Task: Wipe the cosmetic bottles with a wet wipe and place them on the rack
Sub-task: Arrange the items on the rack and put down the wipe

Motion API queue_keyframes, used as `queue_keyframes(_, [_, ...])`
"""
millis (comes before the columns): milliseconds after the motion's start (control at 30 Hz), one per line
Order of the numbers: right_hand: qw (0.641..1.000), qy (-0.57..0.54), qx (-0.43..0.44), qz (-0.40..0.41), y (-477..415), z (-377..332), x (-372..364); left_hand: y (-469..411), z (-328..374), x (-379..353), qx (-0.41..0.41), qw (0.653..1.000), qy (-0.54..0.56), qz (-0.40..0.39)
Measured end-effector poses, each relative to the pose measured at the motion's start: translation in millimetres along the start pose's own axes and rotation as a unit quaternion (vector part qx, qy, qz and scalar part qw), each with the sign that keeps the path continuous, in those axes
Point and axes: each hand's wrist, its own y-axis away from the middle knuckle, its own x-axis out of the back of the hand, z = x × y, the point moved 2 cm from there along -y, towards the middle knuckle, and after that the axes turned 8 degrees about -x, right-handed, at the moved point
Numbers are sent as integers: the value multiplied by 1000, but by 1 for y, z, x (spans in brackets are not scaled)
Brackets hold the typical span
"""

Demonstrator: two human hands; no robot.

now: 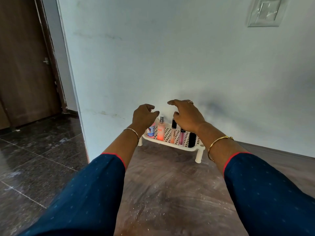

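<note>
A white slotted rack (185, 147) stands on short legs against the wall. Upright on it are a blue-labelled bottle (151, 132), a peach spray bottle (160, 130), a lip gloss tube with a black cap (173, 132), a pink gloss tube (182, 137) and a black container (192, 140). My left hand (144, 116) hovers over the rack's left end, fingers loosely curled, holding nothing. My right hand (185, 114) hovers above the tubes with relaxed, spread fingers, also holding nothing. No wet wipe is in view.
The rack sits on a brown, dusty counter (170, 193) that runs toward me. A pale wall (170, 57) rises right behind it. To the left the counter ends at a wall corner, with dark floor tiles (34, 159) and a brown door (22, 65) beyond.
</note>
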Motion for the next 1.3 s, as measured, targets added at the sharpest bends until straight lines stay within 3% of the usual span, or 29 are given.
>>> queue_keyframes(133, [999,-34,-3,-36,32,-4,14,34,19,5,9,1000,27,-11])
queue_keyframes(400, [984,-166,-46,-47,134,1,32,137,55,-2,64,978,190,-62])
queue_keyframes(733, [971,-196,-129,-52,262,62,53,259,95,-42,121,936,296,-145])
queue_keyframes(1000, [970,-164,-177,-4,333,108,91,317,131,-76,81,940,247,-220])
queue_keyframes(1133, [966,-123,-224,32,357,134,107,329,137,-93,16,951,184,-248])
queue_keyframes(1300, [959,-25,-284,-5,376,155,107,334,133,-117,-59,961,45,-267])
